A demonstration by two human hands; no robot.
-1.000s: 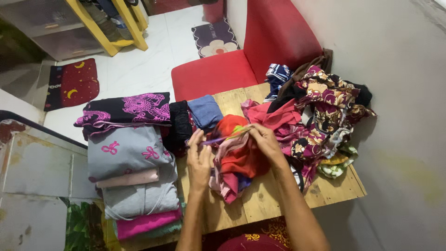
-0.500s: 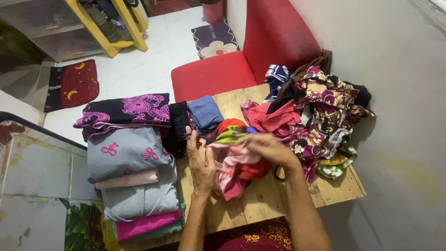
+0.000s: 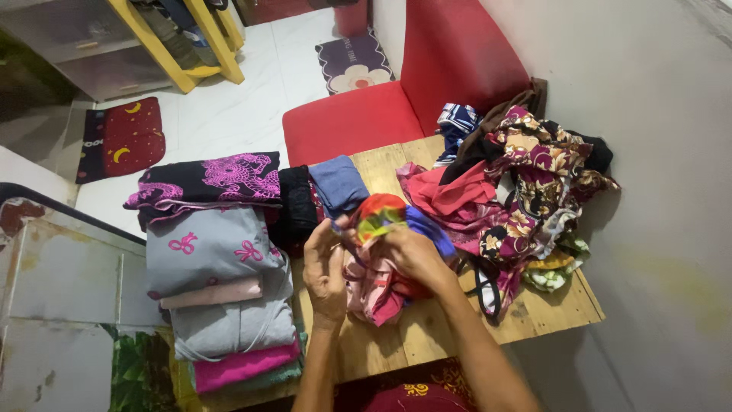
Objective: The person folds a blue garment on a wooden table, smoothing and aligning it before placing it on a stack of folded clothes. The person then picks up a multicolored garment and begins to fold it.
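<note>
Both hands, left hand (image 3: 326, 267) and right hand (image 3: 408, 255), grip closed on a multicoloured garment (image 3: 379, 263); folded stack (image 3: 221, 282) lies left of the grip on the bench (image 3: 427, 336).

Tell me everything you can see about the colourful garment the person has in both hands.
The multicoloured garment is a soft, thin-looking cloth, bunched and crumpled: orange, red and green at the top, blue at one side, pink lower down. It rests on the wooden table between folded stacks and a loose heap. The left hand grips its left edge; the right hand clasps its top. Its cut cannot be told.
</note>
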